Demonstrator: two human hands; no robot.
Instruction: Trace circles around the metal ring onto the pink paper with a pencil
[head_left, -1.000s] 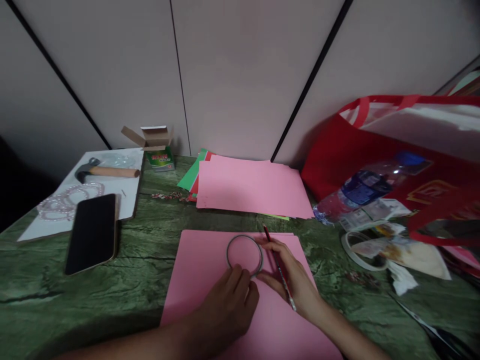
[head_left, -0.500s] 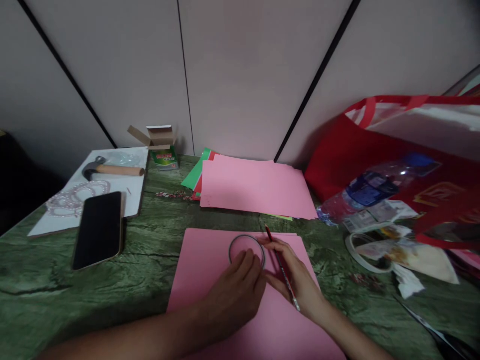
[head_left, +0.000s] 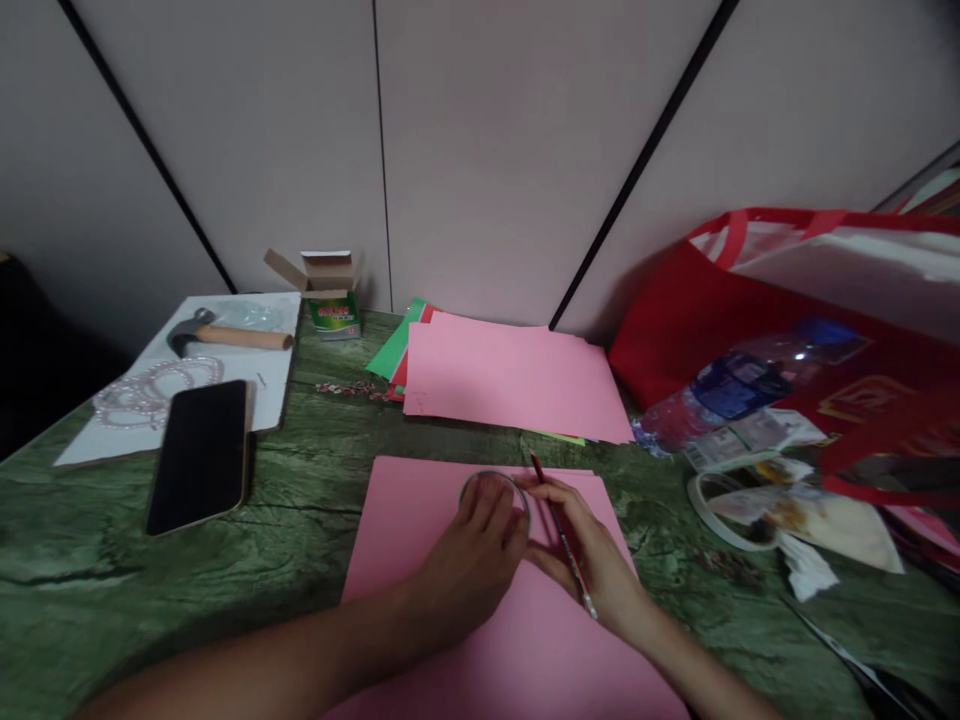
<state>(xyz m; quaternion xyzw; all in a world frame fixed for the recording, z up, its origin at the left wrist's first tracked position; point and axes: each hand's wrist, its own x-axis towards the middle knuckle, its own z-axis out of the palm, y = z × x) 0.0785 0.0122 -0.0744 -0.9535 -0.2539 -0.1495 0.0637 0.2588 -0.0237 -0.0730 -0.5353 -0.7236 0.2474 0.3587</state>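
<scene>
On the top sheet of pink paper (head_left: 420, 520) lies a thin grey ring (head_left: 517, 482). My left hand (head_left: 472, 570) reaches over it with fingers close together, pressed down across the ring and covering much of it. At the ring's right side is my right hand (head_left: 592, 560), its thumb and forefinger at the rim. A dark pencil (head_left: 566, 545) is held in that same hand, slanting with its sharpened tip pointing away from me.
Behind lies a stack of pink sheets (head_left: 510, 375) over coloured paper. A phone (head_left: 201, 455), hammer (head_left: 240, 337), beads (head_left: 157, 390) and small box (head_left: 334, 312) are left; a bottle (head_left: 735, 385), red bag (head_left: 675, 310), tape roll (head_left: 697, 505) and scissors (head_left: 847, 660) are right.
My left fingers have shifted forward and flattened over the ring, hiding more of it. My right hand and the pencil stay nearly in place. The view has tilted slightly.
</scene>
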